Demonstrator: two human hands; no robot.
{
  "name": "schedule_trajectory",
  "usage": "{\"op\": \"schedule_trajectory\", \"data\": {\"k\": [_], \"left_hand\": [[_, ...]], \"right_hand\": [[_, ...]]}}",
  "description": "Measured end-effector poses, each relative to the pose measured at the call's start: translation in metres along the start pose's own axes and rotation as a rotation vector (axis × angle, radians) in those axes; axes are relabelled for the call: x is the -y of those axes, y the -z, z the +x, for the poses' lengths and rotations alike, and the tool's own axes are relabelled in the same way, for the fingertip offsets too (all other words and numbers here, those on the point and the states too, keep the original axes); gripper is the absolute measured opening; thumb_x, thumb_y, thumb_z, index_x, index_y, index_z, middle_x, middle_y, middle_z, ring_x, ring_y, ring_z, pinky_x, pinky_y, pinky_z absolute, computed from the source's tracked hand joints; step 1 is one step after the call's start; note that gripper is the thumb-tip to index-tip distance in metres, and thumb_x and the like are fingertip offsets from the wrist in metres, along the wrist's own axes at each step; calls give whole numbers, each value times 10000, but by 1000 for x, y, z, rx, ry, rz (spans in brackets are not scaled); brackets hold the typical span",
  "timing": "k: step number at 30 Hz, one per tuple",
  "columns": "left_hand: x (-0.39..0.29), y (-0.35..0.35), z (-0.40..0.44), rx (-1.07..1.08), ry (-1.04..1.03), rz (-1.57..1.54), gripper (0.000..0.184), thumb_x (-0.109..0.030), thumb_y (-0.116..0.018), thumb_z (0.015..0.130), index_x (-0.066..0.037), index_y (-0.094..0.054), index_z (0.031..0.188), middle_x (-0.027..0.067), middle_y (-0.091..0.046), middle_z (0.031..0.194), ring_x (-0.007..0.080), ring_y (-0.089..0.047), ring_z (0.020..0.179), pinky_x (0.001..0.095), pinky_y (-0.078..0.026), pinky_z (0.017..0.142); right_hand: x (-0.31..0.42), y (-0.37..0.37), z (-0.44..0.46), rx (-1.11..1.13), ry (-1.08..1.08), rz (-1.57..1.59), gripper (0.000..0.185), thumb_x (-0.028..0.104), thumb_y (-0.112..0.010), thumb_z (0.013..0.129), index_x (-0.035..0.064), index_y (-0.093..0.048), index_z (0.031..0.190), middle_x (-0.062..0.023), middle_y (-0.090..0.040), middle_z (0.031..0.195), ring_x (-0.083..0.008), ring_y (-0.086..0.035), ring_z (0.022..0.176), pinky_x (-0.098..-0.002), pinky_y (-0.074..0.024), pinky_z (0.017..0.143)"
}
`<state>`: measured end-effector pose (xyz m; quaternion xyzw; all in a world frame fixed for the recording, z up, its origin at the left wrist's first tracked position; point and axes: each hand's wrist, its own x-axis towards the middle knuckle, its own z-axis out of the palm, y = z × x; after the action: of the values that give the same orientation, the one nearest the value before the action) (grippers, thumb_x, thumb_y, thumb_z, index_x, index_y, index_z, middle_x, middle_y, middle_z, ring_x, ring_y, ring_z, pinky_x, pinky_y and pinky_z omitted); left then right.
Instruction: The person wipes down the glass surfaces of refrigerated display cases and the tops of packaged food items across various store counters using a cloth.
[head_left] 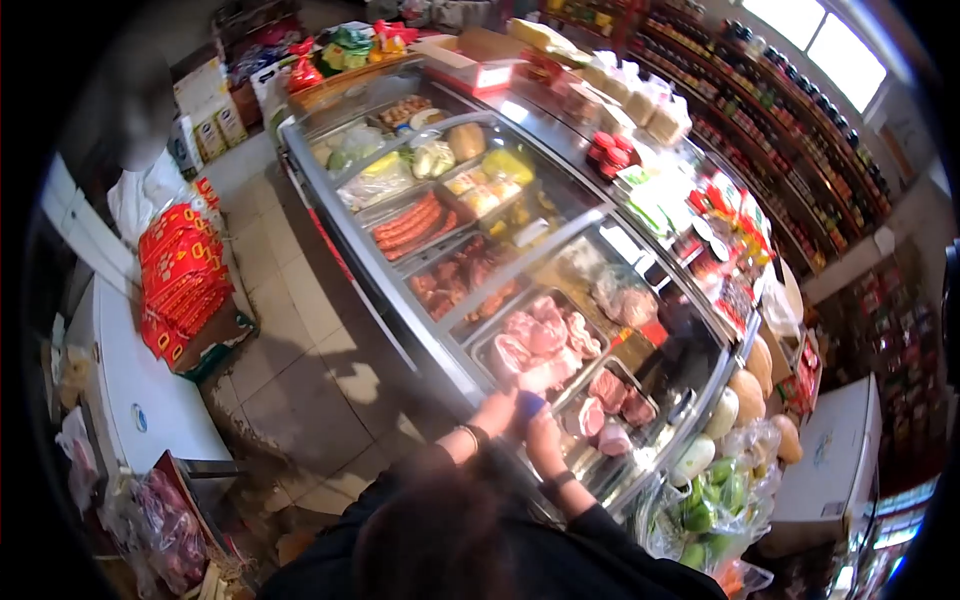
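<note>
My left hand, with a bracelet at the wrist, is at the near edge of a glass-topped display case. Close beside it on the right is my right hand, with a dark band at the wrist. Between them is a small dark blue object, its kind too blurred to make out; the fingers of both hands look closed around it. Just beyond the hands, inside the case, lie a tray of pale raw meat and a smaller tray of red meat cuts.
Sausages and vegetables fill other trays. Bagged green vegetables and melons flank the case at right. Red packets are stacked on the tiled floor at left. Shelves of jars line the back.
</note>
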<state>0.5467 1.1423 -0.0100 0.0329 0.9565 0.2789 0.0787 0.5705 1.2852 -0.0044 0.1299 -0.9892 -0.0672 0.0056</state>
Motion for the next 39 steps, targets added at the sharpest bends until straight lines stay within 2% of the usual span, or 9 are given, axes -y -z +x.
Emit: {"op": "schedule_trajectory", "data": {"k": [3, 7, 10, 12, 16, 21, 24, 28, 39], "left_hand": [[11, 29, -9, -6, -144, 22, 201, -239, -516, 910, -72, -496, 1021, 209, -648, 780, 384, -652, 711, 486, -530, 604], [38, 61, -23, 23, -219, -76, 207, -248, -543, 889, -83, -524, 1013, 178, -653, 768, 378, -648, 721, 489, -517, 627], [72, 85, -38, 82, -319, -106, 226, -263, -556, 876, -86, -535, 1014, 175, -650, 775, 392, -636, 725, 501, -505, 638], [95, 103, -47, 104, -256, -86, 224, -265, -562, 873, -91, -536, 1012, 174, -652, 769, 390, -636, 706, 502, -506, 632], [155, 116, -62, 50, -49, -70, 261, -296, -568, 888, -91, -509, 1039, 192, -661, 772, 403, -645, 740, 516, -514, 639], [203, 155, -80, -29, 256, -120, 352, -350, -565, 909, -52, -498, 1083, 235, -665, 865, 424, -639, 830, 514, -512, 710], [225, 175, -87, -62, 402, -202, 338, -334, -568, 910, -44, -501, 1070, 243, -657, 893, 410, -643, 844, 519, -511, 711], [265, 175, -71, -92, 372, -163, 307, -349, -539, 927, -43, -537, 955, 223, -656, 829, 419, -635, 795, 517, -507, 705], [405, 296, 24, -66, 350, -5, 291, -323, -522, 937, -33, -537, 966, 248, -643, 794, 442, -623, 762, 534, -496, 672]], "right_hand": [[-8, 19, 4, 34, -65, 339, 537, 105, -531, 799, -59, -459, 1305, -211, -616, 926, -336, -650, 753, -411, -550, 638], [-4, 15, 10, 50, -221, 408, 533, 102, -534, 740, 114, -565, 1271, -178, -589, 983, -374, -630, 811, -462, -520, 714], [14, 15, 9, -1, -269, 525, 512, 81, -602, 738, 97, -566, 1248, -184, -584, 1020, -358, -613, 919, -430, -512, 781], [39, 7, 12, -214, -243, 792, 470, 34, -609, 744, 80, -564, 1209, -169, -574, 1075, -346, -589, 977, -406, -483, 861], [111, 18, 28, -265, -80, 763, 458, -7, -571, 762, 53, -551, 1215, -183, -531, 1179, -373, -503, 1123, -429, -411, 973], [169, 31, 88, -189, 282, 663, 732, 111, -662, 755, 47, -352, 1415, -202, -369, 1422, -379, -358, 1317, -451, -312, 1093], [191, 25, 137, -147, 461, 518, 751, 102, -637, 723, 34, -355, 1415, -180, -383, 1424, -356, -351, 1333, -441, -297, 1106], [242, 27, 187, -178, 471, 396, 626, 28, -496, 787, 12, -370, 1400, -159, -412, 1415, -308, -337, 1360, -418, -264, 1128], [410, 47, 342, -210, 382, 251, 595, 135, -467, 856, 17, -340, 1425, -120, -368, 1474, -247, -306, 1393, -382, -240, 1139]]}}
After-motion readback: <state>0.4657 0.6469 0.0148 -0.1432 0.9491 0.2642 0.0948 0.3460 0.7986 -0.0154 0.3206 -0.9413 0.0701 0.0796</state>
